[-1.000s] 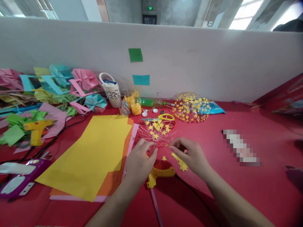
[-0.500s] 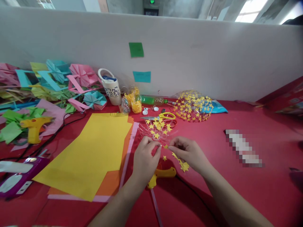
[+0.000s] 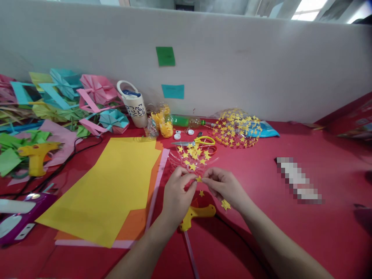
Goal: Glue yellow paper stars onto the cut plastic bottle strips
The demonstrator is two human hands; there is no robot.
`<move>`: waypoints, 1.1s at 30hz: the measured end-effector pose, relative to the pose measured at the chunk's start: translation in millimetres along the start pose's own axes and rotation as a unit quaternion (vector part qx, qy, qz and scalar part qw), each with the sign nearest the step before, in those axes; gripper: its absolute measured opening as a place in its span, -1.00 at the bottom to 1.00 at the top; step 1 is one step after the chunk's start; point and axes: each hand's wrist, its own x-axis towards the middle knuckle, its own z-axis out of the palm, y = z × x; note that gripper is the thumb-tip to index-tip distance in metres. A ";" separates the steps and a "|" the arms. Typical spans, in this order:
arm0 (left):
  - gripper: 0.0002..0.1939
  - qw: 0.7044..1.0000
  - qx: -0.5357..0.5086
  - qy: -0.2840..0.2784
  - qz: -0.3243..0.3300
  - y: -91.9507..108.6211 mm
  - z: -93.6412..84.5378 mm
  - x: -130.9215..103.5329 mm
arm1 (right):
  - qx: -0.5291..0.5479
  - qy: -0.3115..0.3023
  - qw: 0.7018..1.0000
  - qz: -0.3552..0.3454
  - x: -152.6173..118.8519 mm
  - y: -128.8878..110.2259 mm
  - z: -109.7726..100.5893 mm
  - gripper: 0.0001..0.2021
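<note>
At the far left of the frame, a yellow glue gun (image 3: pixel 36 158) lies by green paper scraps (image 3: pixel 11 161); a yellow sheet (image 3: pixel 113 186) tops a stack left of centre. The left hand (image 3: pixel 178 195) curls at centre, thumb and forefinger at a small yellow star (image 3: pixel 199 178) (whether they grip it, I cannot tell), just below a star-dotted clear plastic piece (image 3: pixel 192 156). The right hand (image 3: pixel 223 185) pinches the star's right side. Right of upper centre sits a star-covered dome (image 3: pixel 235 130).

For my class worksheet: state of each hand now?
Left hand: at a yellow star; whether gripping cannot be told.
Right hand: closed, pinching that star.
</note>
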 end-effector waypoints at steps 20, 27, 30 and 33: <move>-0.88 1.000 -0.013 -0.002 -0.005 -0.8 3.5 -0.7 | -0.063 0.055 0.996 -0.028 0.4 1.7 8.7 -0.94; -0.88 1.000 -0.017 0.000 -0.003 -1.7 3.6 -0.4 | -0.063 0.061 0.995 -0.037 -0.8 3.5 10.7 -0.90; -0.88 1.000 -0.017 0.000 -0.003 -1.7 4.1 0.5 | -0.049 0.059 0.997 -0.024 -0.3 2.6 11.0 -0.92; -0.88 1.000 -0.016 0.002 -0.004 -1.1 4.5 0.5 | -0.039 0.056 0.998 -0.011 0.1 2.3 11.7 -0.92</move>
